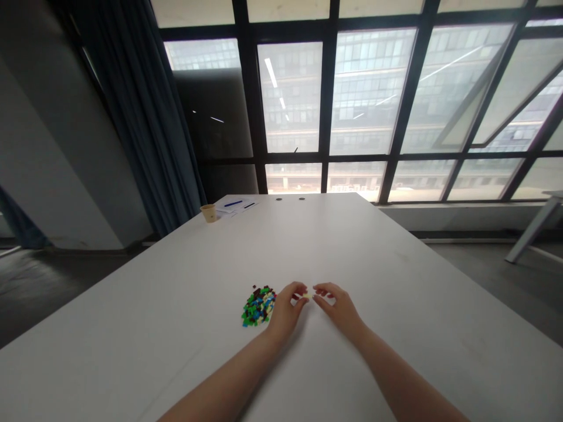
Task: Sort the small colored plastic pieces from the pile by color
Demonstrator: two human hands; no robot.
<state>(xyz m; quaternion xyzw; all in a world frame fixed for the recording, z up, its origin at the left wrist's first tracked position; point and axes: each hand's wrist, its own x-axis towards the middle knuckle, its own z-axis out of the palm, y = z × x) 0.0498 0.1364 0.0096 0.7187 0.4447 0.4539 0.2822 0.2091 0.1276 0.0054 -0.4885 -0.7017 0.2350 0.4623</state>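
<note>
two hands meet over a tiny yellow piece

head view: the left hand (288, 308) and right hand (336, 305) rest on the white table (396, 281), fingertips pinching one small yellow piece (309, 295) between them. the pile of coloured bricks (258, 305) lies at nine o'clock of the left hand, within easy reach. at eleven o'clock, far off, stand a paper cup (210, 213) and papers (236, 205); no writing is readable.

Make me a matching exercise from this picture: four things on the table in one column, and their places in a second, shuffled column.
Things:
1. paper cup
2. pile of small bricks
3. yellow piece
4. blue pen

Places:
A. between the fingertips of both hands
B. far left corner of the table, standing
C. on the papers beyond the cup
D. just left of the left hand

Pairs: 1-B, 2-D, 3-A, 4-C
</note>
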